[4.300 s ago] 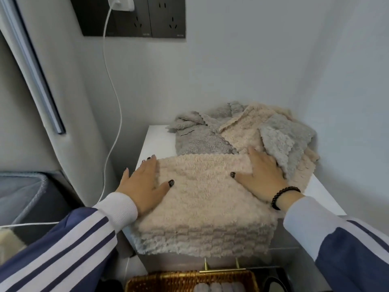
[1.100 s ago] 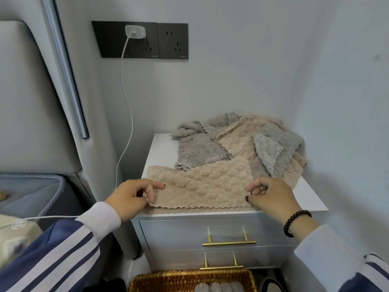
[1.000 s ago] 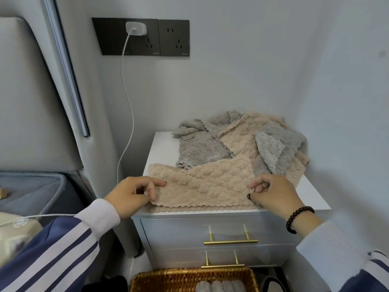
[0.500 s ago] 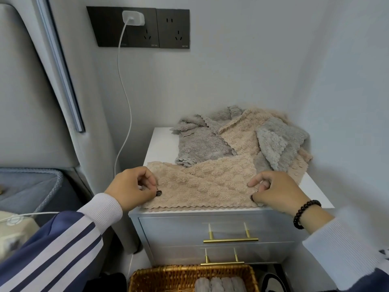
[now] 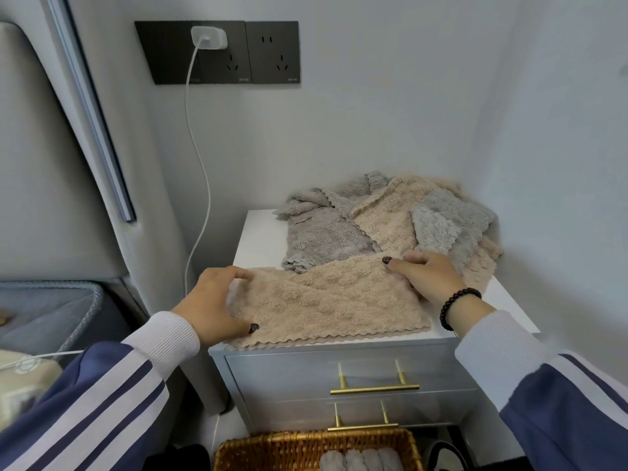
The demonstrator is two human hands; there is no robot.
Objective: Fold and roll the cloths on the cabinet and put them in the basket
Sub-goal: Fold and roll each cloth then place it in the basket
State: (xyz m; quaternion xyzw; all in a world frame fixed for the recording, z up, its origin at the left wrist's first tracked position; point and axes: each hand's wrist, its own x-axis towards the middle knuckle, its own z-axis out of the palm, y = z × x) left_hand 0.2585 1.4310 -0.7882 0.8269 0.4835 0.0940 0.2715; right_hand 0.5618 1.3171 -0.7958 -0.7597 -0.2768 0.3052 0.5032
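Observation:
A beige fluffy cloth (image 5: 326,300), folded into a long strip, lies along the front edge of the white cabinet (image 5: 260,239). My left hand (image 5: 210,300) grips its left end, thumb on the near side and fingers curled over the far edge. My right hand (image 5: 430,277) lies with straight fingers on the strip's far right corner. Behind the strip is a loose pile: a grey cloth (image 5: 319,236), a beige cloth (image 5: 387,222) and another grey cloth (image 5: 441,226). On the floor below stands a wicker basket (image 5: 299,447) holding several rolled cloths (image 5: 356,462).
The cabinet stands in a corner, with walls close behind and to the right. A white charger (image 5: 208,37) sits in a dark socket panel, and its cable (image 5: 200,185) hangs down left of the cabinet. Two drawers have gold handles (image 5: 373,389). A padded headboard (image 5: 51,158) stands at left.
The cloth that lay flat and hung over the front edge is now folded into a strip. Both hands moved from its near edge toward its far edge, and the right fingers straightened.

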